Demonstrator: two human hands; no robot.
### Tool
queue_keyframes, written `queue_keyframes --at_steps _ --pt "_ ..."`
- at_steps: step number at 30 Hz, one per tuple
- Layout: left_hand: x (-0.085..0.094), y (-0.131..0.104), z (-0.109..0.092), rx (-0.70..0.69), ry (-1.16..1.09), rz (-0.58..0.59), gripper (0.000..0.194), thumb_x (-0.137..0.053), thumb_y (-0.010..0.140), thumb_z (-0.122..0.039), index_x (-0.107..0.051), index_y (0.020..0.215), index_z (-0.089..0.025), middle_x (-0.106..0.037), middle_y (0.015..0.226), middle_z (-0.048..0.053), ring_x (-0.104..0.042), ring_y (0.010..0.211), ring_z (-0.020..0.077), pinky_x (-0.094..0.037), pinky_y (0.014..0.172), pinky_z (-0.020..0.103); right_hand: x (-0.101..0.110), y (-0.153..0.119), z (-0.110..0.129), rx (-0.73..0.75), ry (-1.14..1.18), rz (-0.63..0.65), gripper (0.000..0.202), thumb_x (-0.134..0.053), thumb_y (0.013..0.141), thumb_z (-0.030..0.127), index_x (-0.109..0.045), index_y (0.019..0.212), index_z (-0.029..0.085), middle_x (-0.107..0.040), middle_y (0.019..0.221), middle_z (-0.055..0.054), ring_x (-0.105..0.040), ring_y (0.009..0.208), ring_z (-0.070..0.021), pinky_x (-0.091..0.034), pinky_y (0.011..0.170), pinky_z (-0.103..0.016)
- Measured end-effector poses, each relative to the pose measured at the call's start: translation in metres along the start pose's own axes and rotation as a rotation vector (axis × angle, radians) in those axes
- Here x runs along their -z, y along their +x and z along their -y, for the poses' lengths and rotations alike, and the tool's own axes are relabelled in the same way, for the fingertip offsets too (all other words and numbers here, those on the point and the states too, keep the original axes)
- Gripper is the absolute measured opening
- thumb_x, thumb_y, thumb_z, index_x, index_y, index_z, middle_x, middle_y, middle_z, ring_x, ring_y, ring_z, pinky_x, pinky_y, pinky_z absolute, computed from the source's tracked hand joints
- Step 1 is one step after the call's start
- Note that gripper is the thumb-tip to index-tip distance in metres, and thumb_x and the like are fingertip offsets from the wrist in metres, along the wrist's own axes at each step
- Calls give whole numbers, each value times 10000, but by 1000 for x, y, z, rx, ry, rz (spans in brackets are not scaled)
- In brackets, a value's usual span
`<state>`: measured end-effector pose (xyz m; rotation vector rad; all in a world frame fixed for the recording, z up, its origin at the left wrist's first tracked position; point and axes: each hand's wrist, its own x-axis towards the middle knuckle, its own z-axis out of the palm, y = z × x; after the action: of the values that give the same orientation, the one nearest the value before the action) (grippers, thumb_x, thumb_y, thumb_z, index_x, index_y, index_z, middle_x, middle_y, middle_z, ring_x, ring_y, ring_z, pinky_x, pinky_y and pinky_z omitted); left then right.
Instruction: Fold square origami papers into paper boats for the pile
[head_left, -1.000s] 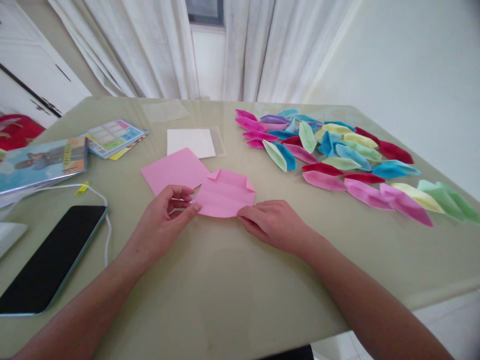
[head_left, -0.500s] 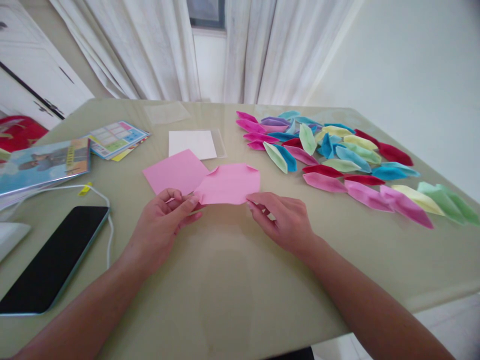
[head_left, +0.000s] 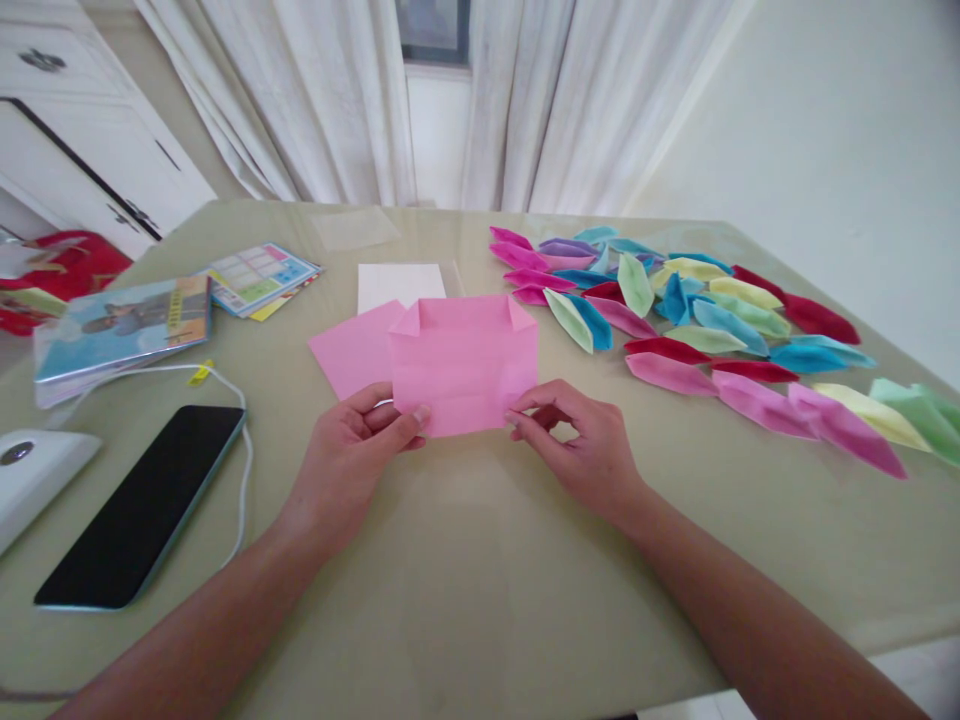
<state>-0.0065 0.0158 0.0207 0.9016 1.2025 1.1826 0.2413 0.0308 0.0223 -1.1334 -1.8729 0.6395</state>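
Pink sheet: held up between both hands over the tabletop [head_left: 465, 600], tilted toward the camera; pink sheet [head_left: 465, 370] seen with both upper corners folded in and faint creases across it.
Left hand [head_left: 356, 450]: lower left corner pinched, thumb laid on the front, fingers curled behind.
Right hand [head_left: 581, 435]: lower right corner nipped between thumb and index fingertip.
Handling: judged very light, thin and bendy; easily creased or torn if tugged, not likely slippery.
Hold points: lower corners or side edges best taken, lightly; folded corners best left unsqueezed. Whether the sheet's lower edge is touching the tabletop cannot be told.
Pink square [head_left: 352, 345]: laid flat behind, partly hidden by the held sheet.
Folded paper pieces [head_left: 667, 375]: spread in rows off to the right.
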Motion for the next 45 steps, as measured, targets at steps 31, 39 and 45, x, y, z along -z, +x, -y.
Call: queue_keyframes --at_steps 31,39,45 --pt "3 2 0 45 -26 28 337 -978 718 -373 -839 995 -240 -834 962 38 -758 903 166 -619 823 221 -1 7 -1 -275 424 -46 379 -828 906 403 -484 934 246 -784 793 17 -793 687 -193 -568 572 -269" --pt "4 3 -1 44 35 25 348 -961 735 -411 -837 992 -213 -847 990 63 -781 925 207 -643 854 283 -1 7 -3 -300 434 -33 372 -826 908 399 -486 943 252 -794 809 7 -795 717 -205 -544 592 -278" --pt "5 3 0 37 111 29 450 -983 694 -396 -814 1063 -201 -847 997 79 -794 951 253 -654 828 316 -1 7 -5 -283 446 -9 322 -803 922 364 -507 978 248 -793 846 -5 -770 767 -197 -530 642 -290"
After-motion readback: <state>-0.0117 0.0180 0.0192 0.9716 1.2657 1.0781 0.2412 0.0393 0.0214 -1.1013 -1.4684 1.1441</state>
